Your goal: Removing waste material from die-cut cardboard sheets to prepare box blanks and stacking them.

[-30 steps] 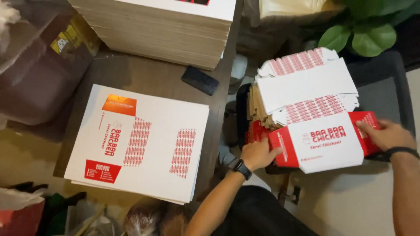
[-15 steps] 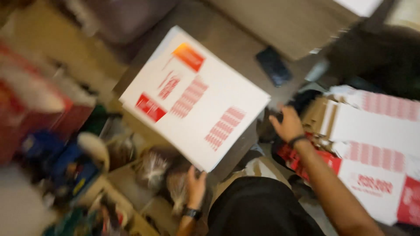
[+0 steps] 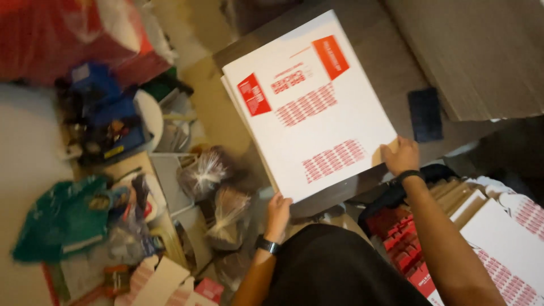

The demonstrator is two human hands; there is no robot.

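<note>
A stack of flat white cardboard box blanks [image 3: 309, 107] with red printed panels lies on a dark wooden table [image 3: 391, 62]. My left hand [image 3: 277, 212] grips the stack's near corner, which overhangs the table edge. My right hand [image 3: 401, 155] holds the right corner of the top blank. A dark band sits on each wrist.
A dark phone [image 3: 425, 113] lies on the table by a tall pile of plain cardboard [image 3: 481, 51]. Folded red-and-white boxes [image 3: 487, 238] are stacked at lower right. The floor on the left holds plastic bags [image 3: 215, 187], a blue toolbox [image 3: 107, 119] and a green bag [image 3: 68, 215].
My view has swung left from the folded boxes to the flat stack. Both hands left the folded red-and-white box and now hold the corners of the flat blanks.
</note>
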